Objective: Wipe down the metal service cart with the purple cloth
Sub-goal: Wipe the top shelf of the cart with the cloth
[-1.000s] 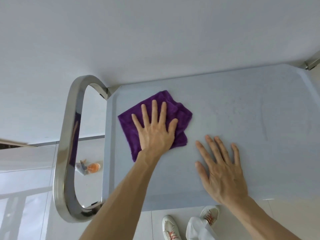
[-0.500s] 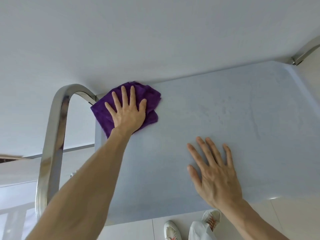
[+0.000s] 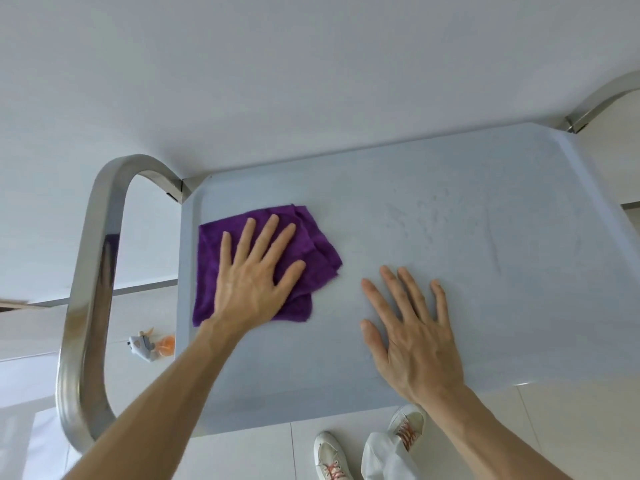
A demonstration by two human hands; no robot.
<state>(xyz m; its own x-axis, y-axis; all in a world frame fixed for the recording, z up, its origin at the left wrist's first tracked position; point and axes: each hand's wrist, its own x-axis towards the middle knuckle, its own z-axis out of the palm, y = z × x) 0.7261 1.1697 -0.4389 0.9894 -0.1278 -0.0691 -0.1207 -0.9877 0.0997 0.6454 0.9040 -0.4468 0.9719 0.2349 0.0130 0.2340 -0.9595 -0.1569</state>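
Observation:
The metal service cart's flat top (image 3: 467, 244) fills the middle of the head view, with faint smears on its right half. A folded purple cloth (image 3: 318, 258) lies on the top's left part, near the left edge. My left hand (image 3: 256, 275) presses flat on the cloth, fingers spread. My right hand (image 3: 412, 337) rests flat on the bare metal to the right of the cloth, fingers apart, holding nothing.
A curved steel handle (image 3: 93, 278) loops off the cart's left end; another handle (image 3: 595, 105) shows at the far right corner. A white wall runs just behind the cart. A spray bottle (image 3: 149, 346) lies on the tiled floor below left. White shoes (image 3: 332, 455) stand at the near edge.
My left hand has drawn the cloth back from the far left corner toward me along the left edge. My right hand has stayed planted on the top.

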